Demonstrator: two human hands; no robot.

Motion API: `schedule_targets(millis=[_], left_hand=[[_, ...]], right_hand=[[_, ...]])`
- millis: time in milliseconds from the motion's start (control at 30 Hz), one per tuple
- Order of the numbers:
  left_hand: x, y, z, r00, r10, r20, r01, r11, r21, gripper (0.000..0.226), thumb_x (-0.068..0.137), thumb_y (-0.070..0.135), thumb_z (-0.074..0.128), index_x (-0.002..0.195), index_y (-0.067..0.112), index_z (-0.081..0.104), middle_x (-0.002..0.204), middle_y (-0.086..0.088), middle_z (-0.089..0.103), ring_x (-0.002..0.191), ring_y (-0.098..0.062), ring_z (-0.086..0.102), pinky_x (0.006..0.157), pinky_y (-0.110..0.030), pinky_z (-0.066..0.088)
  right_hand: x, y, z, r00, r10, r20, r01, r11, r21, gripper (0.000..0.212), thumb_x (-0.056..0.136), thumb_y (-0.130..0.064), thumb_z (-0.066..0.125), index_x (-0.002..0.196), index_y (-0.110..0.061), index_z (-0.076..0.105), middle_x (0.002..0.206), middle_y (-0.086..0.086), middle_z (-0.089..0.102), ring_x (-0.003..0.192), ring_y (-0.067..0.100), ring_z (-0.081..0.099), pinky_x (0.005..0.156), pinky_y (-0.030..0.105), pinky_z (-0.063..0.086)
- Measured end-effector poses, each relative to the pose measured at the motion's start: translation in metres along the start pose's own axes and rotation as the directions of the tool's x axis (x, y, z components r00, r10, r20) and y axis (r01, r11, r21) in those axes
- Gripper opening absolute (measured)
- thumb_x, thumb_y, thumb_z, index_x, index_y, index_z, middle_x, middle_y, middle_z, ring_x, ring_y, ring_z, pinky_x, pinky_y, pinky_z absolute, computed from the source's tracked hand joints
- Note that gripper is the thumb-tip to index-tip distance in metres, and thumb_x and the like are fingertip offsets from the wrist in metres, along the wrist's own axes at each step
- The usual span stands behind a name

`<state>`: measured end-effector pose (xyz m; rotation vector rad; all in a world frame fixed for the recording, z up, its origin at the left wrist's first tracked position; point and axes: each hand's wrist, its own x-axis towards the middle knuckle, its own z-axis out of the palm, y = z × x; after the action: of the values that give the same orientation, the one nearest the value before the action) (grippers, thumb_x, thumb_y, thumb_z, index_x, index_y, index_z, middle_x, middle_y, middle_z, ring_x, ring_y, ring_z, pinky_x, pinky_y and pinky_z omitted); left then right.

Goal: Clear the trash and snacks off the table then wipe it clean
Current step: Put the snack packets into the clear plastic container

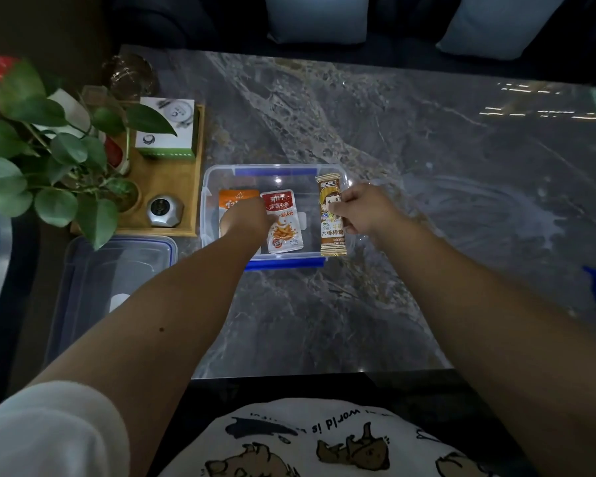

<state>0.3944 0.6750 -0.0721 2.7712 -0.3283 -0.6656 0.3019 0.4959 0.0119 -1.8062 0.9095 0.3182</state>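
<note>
Dark marble table (427, 149); right hand (365, 210) grip clamped on upright snack bar (331, 215), long axis toward the sofa.

Single head cam, wide-angle, looks fwd and steeply down over marble table (375, 139); close, arm's-reach range.

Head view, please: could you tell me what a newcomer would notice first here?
Most likely the clear bin at mid-table, where both hands meet: the right hand pinches a brown snack bar over the bin's right edge, while the left hand reaches in beside an orange packet and a red-and-white packet. Next, the leafy plant at far left, beside a wooden tray.
</note>
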Motion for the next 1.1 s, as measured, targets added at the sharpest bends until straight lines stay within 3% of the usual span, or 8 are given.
schedule_targets(millis=[133,267,367,500,633,767,967,1100], left_hand=[[-0.002,0.000,-0.005,1.000,0.006,-0.006,-0.006,1.000,-0.029,0.026,0.091,0.044,0.059,0.097,0.019,0.060,0.094,-0.004,0.069,0.071,-0.017,0.055,0.061,-0.033,0.040],[-0.010,-0.001,-0.033,0.994,0.051,-0.095,-0.063,0.991,-0.122,0.023,0.093,0.038,0.056,0.092,0.016,0.062,0.086,-0.004,0.068,0.074,-0.020,0.061,0.070,-0.035,0.052],[-0.027,-0.018,-0.060,0.960,0.063,-0.273,-0.116,0.976,-0.183,0.017,0.092,0.034,0.051,0.088,0.020,0.059,0.078,-0.001,0.064,0.072,-0.023,0.061,0.058,-0.031,0.047],[-0.050,-0.049,-0.070,0.897,0.054,-0.439,-0.147,0.973,-0.180,0.025,0.091,0.027,0.053,0.111,0.015,0.060,0.112,-0.012,0.062,0.098,-0.034,0.058,0.079,-0.042,0.049],[-0.061,-0.064,-0.056,0.944,-0.001,-0.329,-0.059,0.983,-0.172,0.045,0.093,0.026,0.051,0.132,0.005,0.046,0.132,-0.022,0.046,0.118,-0.040,0.047,0.095,-0.049,0.040],[-0.062,-0.063,-0.039,0.982,-0.028,-0.188,-0.025,0.962,-0.272,0.054,0.095,0.022,0.046,0.144,0.007,0.028,0.143,-0.021,0.034,0.122,-0.041,0.046,0.091,-0.052,0.042],[-0.061,-0.064,-0.034,0.986,-0.033,-0.163,-0.013,0.963,-0.268,0.058,0.097,0.015,0.040,0.150,0.010,0.015,0.150,-0.018,0.029,0.127,-0.038,0.045,0.089,-0.050,0.045],[-0.062,-0.063,-0.032,0.985,0.001,-0.175,-0.047,0.965,-0.259,0.057,0.097,0.012,0.040,0.149,0.006,0.017,0.152,-0.014,0.027,0.129,-0.034,0.042,0.088,-0.052,0.048]], right_hand=[[-0.001,-0.001,0.001,1.000,0.007,-0.004,-0.007,1.000,0.012,0.009,0.086,-0.013,0.066,0.093,-0.008,0.061,0.092,0.009,0.069,0.067,0.013,0.065,0.042,0.017,0.046],[0.003,-0.007,0.005,1.000,-0.022,-0.018,0.021,0.999,-0.049,0.006,0.086,-0.013,0.067,0.087,-0.010,0.061,0.093,0.011,0.071,0.075,0.019,0.069,0.056,0.030,0.055],[0.010,-0.013,0.012,0.997,-0.069,-0.037,0.063,0.987,-0.150,0.011,0.085,-0.014,0.067,0.077,-0.013,0.061,0.088,0.012,0.072,0.077,0.025,0.070,0.072,0.043,0.059],[0.021,-0.020,0.028,0.993,-0.106,-0.051,0.079,0.923,-0.377,0.014,0.086,-0.016,0.065,0.073,-0.018,0.061,0.077,0.004,0.068,0.063,0.014,0.064,0.050,0.024,0.046],[0.033,-0.019,0.047,0.992,-0.117,-0.057,0.071,0.853,-0.518,0.012,0.088,-0.006,0.056,0.098,-0.008,0.062,0.095,0.013,0.067,0.085,0.027,0.064,0.068,0.032,0.051],[0.040,-0.013,0.061,0.990,-0.123,-0.071,0.048,0.765,-0.642,0.029,0.091,-0.003,0.049,0.120,0.000,0.054,0.110,0.019,0.064,0.098,0.032,0.060,0.072,0.032,0.044],[0.045,-0.007,0.069,0.987,-0.102,-0.126,-0.015,0.718,-0.696,0.017,0.091,-0.002,0.050,0.105,0.001,0.060,0.109,0.018,0.065,0.099,0.031,0.061,0.071,0.031,0.042],[0.043,-0.002,0.067,0.991,-0.087,-0.101,-0.007,0.723,-0.691,0.014,0.092,-0.009,0.053,0.099,-0.002,0.061,0.103,0.017,0.066,0.088,0.027,0.060,0.067,0.030,0.043]])
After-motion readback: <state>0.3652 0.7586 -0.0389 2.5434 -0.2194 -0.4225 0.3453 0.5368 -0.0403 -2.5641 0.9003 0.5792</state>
